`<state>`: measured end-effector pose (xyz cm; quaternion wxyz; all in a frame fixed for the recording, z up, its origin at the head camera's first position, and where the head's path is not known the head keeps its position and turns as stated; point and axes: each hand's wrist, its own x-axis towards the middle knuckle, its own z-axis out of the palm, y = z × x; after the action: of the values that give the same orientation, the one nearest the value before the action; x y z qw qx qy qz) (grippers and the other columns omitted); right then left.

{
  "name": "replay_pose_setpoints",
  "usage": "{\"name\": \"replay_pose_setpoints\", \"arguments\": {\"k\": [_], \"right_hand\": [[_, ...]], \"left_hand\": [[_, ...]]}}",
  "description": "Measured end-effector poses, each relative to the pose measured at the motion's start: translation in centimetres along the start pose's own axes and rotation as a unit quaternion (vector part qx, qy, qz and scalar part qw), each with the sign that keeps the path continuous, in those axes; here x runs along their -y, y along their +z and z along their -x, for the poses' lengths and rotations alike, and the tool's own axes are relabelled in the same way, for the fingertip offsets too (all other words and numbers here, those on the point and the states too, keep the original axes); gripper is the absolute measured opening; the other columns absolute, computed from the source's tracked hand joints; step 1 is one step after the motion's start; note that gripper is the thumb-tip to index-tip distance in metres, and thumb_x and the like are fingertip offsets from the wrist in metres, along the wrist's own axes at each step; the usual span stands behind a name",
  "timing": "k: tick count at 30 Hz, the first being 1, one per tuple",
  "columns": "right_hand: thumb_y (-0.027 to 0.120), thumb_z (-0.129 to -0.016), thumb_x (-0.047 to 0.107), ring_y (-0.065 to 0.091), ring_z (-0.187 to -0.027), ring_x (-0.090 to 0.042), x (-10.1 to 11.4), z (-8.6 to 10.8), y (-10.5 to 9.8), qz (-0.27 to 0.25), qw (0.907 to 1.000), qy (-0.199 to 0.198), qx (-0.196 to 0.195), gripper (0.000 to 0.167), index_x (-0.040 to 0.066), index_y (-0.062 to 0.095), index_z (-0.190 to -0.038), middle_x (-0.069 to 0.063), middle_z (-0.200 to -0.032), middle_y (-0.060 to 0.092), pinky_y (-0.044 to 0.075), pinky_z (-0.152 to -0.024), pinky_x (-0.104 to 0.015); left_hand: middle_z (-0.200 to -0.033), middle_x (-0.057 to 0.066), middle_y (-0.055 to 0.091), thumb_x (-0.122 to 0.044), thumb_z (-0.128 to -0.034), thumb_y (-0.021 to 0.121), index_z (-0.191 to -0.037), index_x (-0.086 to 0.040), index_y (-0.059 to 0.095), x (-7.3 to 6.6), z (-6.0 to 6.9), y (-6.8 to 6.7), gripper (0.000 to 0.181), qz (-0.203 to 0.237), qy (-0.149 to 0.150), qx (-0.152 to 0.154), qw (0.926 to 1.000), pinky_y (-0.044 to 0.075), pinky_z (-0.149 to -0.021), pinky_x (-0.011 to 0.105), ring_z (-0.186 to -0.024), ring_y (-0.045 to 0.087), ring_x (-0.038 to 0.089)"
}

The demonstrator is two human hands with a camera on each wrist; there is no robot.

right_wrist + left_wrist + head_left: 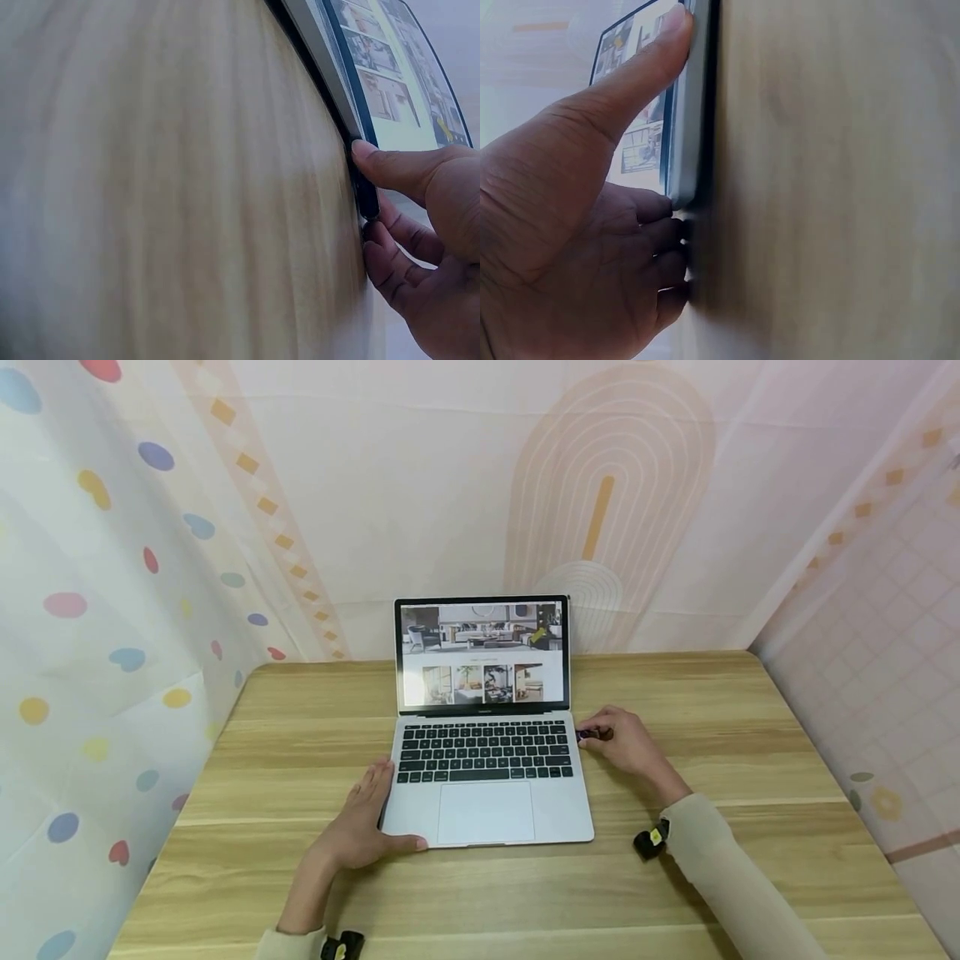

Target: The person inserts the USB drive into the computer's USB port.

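Observation:
An open silver laptop [486, 810] with black keys stands on the table, its screen [483, 656] lit with pictures of rooms. My left hand [360, 822] rests around its front left corner, thumb along the front edge and fingers against the left side. In the left wrist view the thumb [649, 71] lies extended on the laptop's edge [694, 112]. My right hand [626, 743] pinches a small dark stick [365, 187] with a purple spot, right at the laptop's right side. Whether its end sits inside a port is hidden.
The wooden table [300, 710] extends around the laptop on all sides. A patterned cloth [420, 485] hangs behind it and along both sides. Small black cameras [649, 842] are strapped to both wrists.

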<state>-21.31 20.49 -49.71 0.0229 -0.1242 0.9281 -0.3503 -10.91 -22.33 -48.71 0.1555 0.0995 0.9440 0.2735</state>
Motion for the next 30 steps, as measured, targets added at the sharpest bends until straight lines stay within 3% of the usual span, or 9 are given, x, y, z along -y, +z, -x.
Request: {"name": "replay_pose_setpoints", "arguments": {"k": [5, 14, 20, 25, 30], "right_hand": [[0.080, -0.090, 0.014, 0.057, -0.086, -0.019, -0.2, 0.0, -0.1, -0.001, 0.9999, -0.010, -0.001, 0.024, 0.012, 0.079, -0.114, -0.007, -0.100, 0.069, 0.048, -0.075, -0.028], [0.077, -0.092, 0.019, 0.065, -0.101, -0.025, -0.7, 1.0, -1.5, -0.022, 0.9997, -0.008, -0.005, 0.033, 0.009, 0.074, -0.124, -0.011, -0.119, 0.070, 0.056, -0.086, -0.035], [0.075, -0.094, 0.022, 0.065, -0.107, -0.034, -1.2, 1.8, -2.6, -0.015, 0.9997, -0.016, -0.014, 0.043, 0.006, 0.066, -0.134, -0.018, -0.131, 0.064, 0.059, -0.091, -0.048], [0.074, -0.095, 0.025, 0.061, -0.120, -0.043, -1.7, 2.7, -3.6, -0.002, 0.9995, -0.023, -0.023, 0.049, 0.005, 0.062, -0.139, -0.022, -0.143, 0.058, 0.055, -0.099, -0.059], [0.072, -0.097, 0.027, 0.053, -0.130, -0.048, -2.3, 3.7, -4.5, 0.025, 0.9987, -0.028, -0.033, 0.054, 0.005, 0.057, -0.143, -0.024, -0.148, 0.053, 0.049, -0.104, -0.067]], "left_hand": [[-0.171, 0.026, 0.007, -0.059, -0.0800, 0.081, -0.162, 0.005, 0.011, -0.1, -0.2, -0.5, 0.125, 0.001, -0.006, 0.000, 1.0000, 0.013, -0.127, 0.065, -0.158, 0.006, 0.048], [-0.169, 0.027, 0.018, -0.056, -0.0898, 0.072, -0.160, 0.003, 0.025, -0.3, -0.7, -1.5, 0.104, 0.004, -0.030, -0.012, 0.9995, 0.023, -0.124, 0.065, -0.155, 0.019, 0.050], [-0.165, 0.032, 0.021, -0.053, -0.0943, 0.068, -0.158, 0.001, 0.032, 0.4, -1.0, -2.6, 0.091, -0.004, -0.005, -0.056, 0.9984, 0.026, -0.121, 0.067, -0.150, 0.025, 0.055], [-0.167, 0.031, 0.018, -0.052, -0.0965, 0.066, -0.160, 0.004, 0.025, 1.2, -1.3, -3.6, 0.094, 0.004, 0.015, -0.085, 0.9963, 0.023, -0.123, 0.066, -0.153, 0.022, 0.053], [-0.171, 0.025, 0.007, -0.054, -0.0973, 0.064, -0.165, -0.005, 0.011, 2.0, -1.5, -4.2, 0.099, 0.009, 0.003, -0.095, 0.9954, 0.018, -0.124, 0.069, -0.156, 0.011, 0.050]]}}
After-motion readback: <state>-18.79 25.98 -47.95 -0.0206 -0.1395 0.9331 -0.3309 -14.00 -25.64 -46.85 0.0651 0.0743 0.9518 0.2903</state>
